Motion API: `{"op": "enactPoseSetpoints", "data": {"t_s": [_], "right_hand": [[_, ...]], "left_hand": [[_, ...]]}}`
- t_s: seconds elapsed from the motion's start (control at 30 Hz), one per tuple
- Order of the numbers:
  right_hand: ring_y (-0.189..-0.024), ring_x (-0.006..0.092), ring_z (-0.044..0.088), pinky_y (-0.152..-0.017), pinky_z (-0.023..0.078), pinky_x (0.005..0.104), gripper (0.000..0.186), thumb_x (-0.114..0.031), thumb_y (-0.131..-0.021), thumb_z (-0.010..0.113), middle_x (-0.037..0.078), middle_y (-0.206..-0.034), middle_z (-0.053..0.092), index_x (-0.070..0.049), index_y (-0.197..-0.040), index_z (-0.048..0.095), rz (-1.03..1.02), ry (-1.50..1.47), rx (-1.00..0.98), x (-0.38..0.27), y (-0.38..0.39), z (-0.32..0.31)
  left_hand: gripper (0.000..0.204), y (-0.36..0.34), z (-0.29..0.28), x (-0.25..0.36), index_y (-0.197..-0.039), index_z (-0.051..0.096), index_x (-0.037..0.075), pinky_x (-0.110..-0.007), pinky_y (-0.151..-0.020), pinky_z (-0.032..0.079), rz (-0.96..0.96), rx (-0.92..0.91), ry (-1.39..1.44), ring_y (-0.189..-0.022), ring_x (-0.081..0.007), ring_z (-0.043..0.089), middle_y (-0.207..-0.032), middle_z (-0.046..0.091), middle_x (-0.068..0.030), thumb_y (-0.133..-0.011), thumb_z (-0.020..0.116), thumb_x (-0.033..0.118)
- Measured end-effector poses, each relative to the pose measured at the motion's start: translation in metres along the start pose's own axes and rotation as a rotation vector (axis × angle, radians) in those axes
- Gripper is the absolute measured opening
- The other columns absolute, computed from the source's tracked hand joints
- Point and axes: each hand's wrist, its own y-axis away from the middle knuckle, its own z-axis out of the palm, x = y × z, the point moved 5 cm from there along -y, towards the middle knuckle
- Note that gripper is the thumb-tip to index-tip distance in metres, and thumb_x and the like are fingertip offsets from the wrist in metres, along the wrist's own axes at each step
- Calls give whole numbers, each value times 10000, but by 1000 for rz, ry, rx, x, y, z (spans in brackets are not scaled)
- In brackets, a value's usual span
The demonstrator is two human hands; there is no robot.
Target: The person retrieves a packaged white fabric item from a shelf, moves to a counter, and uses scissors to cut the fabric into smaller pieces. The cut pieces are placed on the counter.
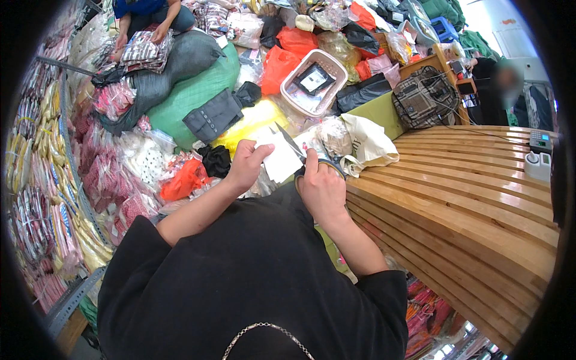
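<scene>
In front of my chest, my left hand (247, 164) pinches several white paper sheets or cards (281, 163) between thumb and fingers. My right hand (323, 189) is closed around the dark handles of a pair of scissors (289, 140). Their blades are spread apart and point up and to the left, over the upper part of the paper. Whether the blades touch the paper, I cannot tell. Beyond the paper lies a yellow plastic bag (255, 125). A cream cloth bag (367, 144) sits just past my right hand.
A slatted wooden bench (462, 180) runs along my right. Ahead are a pale plastic basket (341, 77), a green sack (174, 114) and heaps of bagged goods. Racks of packed garments (30, 216) stand at left. One person (147, 18) handles packages at upper left; another (489, 90) is at far right.
</scene>
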Motion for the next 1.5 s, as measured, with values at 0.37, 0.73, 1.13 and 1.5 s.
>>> {"op": "enactPoseSetpoints", "data": {"t_s": [0.37,0.73,1.13,1.5], "right_hand": [[-605,313,663,-559,540,400,280,-119,-793,602,165,-676,630,12,-1018,498,7,-32,-53,0,9,11],[-634,302,681,-568,533,415,222,-101,-834,584,138,-647,638,-23,-1027,509,124,-265,-111,19,11,10],[-575,-3,475,-494,334,196,491,-72,-769,819,-83,-694,543,-26,-1198,587,403,-1610,-47,31,-23,53],[-699,96,608,-610,483,263,502,-86,-750,832,0,-774,622,-10,-1172,571,232,-1667,137,18,-68,59]], "left_hand": [[225,3,2,-11,-721,595,28,-225,-536,355,36,-22,-46,-600,-8,429,-653,529,78,-927,578,117],[205,8,-3,-13,-786,631,7,-245,-545,385,25,-23,-174,-622,-32,476,-692,566,60,-923,597,156],[188,-48,21,21,-858,669,-16,-332,-545,445,476,-372,-790,-567,-198,605,-615,615,-77,-897,591,151],[567,-72,26,-7,-1469,249,52,-433,-992,462,-36,-258,474,-1105,-308,582,-1195,565,-163,-960,492,108]]}}
